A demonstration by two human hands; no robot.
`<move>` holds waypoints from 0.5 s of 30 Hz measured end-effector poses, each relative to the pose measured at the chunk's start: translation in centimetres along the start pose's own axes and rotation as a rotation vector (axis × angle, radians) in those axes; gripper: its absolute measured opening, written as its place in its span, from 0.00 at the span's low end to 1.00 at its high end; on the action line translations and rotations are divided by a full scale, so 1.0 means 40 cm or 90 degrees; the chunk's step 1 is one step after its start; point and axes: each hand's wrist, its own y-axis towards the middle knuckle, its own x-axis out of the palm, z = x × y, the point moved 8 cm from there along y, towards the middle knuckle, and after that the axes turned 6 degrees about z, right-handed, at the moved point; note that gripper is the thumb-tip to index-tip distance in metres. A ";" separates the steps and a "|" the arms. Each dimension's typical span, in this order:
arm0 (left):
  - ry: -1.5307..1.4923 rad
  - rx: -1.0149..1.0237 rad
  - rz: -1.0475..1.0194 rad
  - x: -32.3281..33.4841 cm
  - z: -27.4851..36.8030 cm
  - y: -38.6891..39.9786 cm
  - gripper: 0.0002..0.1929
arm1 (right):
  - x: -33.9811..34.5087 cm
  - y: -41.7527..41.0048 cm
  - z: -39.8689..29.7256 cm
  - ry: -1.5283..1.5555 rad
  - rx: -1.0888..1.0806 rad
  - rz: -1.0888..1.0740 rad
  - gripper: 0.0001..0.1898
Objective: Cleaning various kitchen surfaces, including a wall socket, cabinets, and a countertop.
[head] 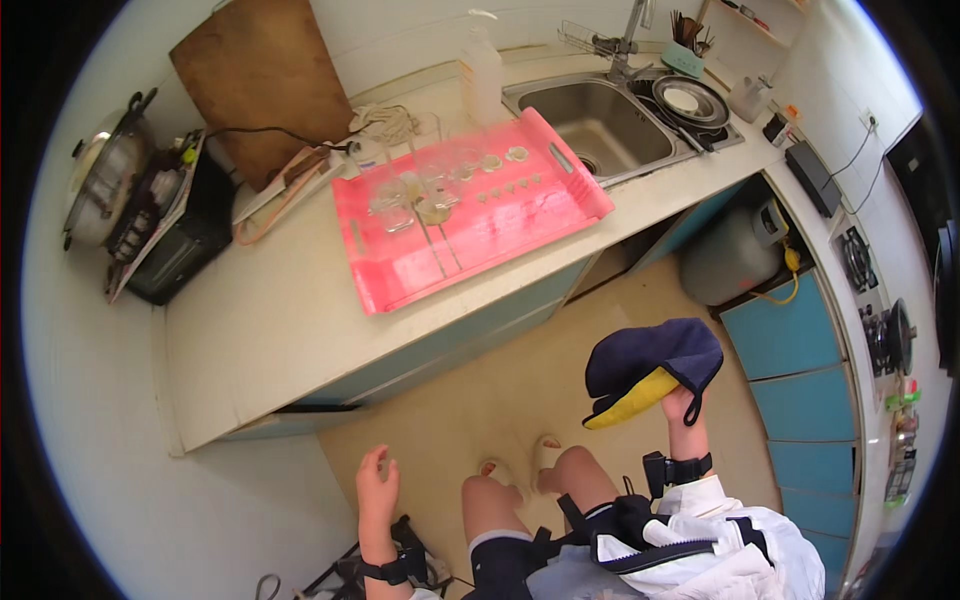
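Note:
My right hand [681, 405] is shut on a folded cloth [652, 364], dark blue on one side and yellow on the other, with a black edge and a hanging loop. The cloth hangs over the floor and hides part of the fingers. My left hand [377, 480] is raised at the lower left, fingers apart, holding nothing. On the counter before me lies a pink tray [495, 262] with cut-out handles. Several clear glass vessels [394, 206] stand at its left, with thin stems or sticks. Small pale flower-shaped pieces [516, 154] lie towards its right.
Behind the tray stands a translucent pump bottle [482, 79]. A steel sink [600, 124] adjoins it, with stacked dishes [691, 101] beyond. A wooden board [262, 82] leans on the wall. A gas cylinder [731, 255] sits under the counter. The stove [877, 330] is at right.

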 end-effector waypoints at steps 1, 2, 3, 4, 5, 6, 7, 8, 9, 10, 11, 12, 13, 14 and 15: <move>0.043 0.020 0.020 0.035 -0.018 0.027 0.16 | -0.010 0.014 -0.056 -0.002 -0.006 -0.006 0.29; 0.085 0.040 0.040 0.070 -0.036 0.053 0.18 | -0.019 0.029 -0.111 -0.001 -0.007 -0.012 0.30; 0.083 0.047 0.043 0.112 -0.057 0.082 0.18 | -0.027 0.058 -0.157 -0.002 0.000 -0.018 0.30; 0.117 0.083 0.084 0.144 -0.067 0.107 0.18 | -0.032 0.076 -0.202 0.003 0.008 -0.020 0.29; 0.149 0.120 0.125 0.174 -0.076 0.131 0.19 | -0.026 0.103 -0.242 0.013 0.030 -0.024 0.28; 0.146 0.127 0.128 0.220 -0.097 0.164 0.19 | -0.017 0.134 -0.277 0.026 0.057 -0.033 0.27; 0.158 0.147 0.159 0.244 -0.108 0.184 0.19 | -0.012 0.162 -0.293 0.041 0.088 -0.037 0.27; 0.168 0.167 0.191 0.266 -0.119 0.198 0.19 | 0.003 0.202 -0.304 0.059 0.129 -0.047 0.26; 0.166 0.174 0.192 0.289 -0.135 0.205 0.19 | 0.014 0.238 -0.301 0.082 0.175 -0.052 0.25; 0.172 0.191 0.184 0.313 -0.143 0.203 0.19 | 0.029 0.276 -0.287 0.101 0.224 -0.049 0.24; 0.179 0.210 0.183 0.332 -0.153 0.205 0.18 | 0.030 0.314 -0.274 0.124 0.274 -0.039 0.23; 0.175 0.214 0.188 0.341 -0.172 0.196 0.18 | 0.021 0.346 -0.259 0.152 0.318 -0.027 0.22; 0.167 0.212 0.205 0.348 -0.187 0.182 0.17 | 0.014 0.372 -0.248 0.180 0.363 -0.013 0.21; 0.158 0.208 0.227 0.349 -0.210 0.172 0.16 | -0.005 0.390 -0.239 0.218 0.402 0.004 0.20; 0.152 0.208 0.250 0.348 -0.253 0.161 0.16 | -0.039 0.408 -0.225 0.254 0.443 0.034 0.20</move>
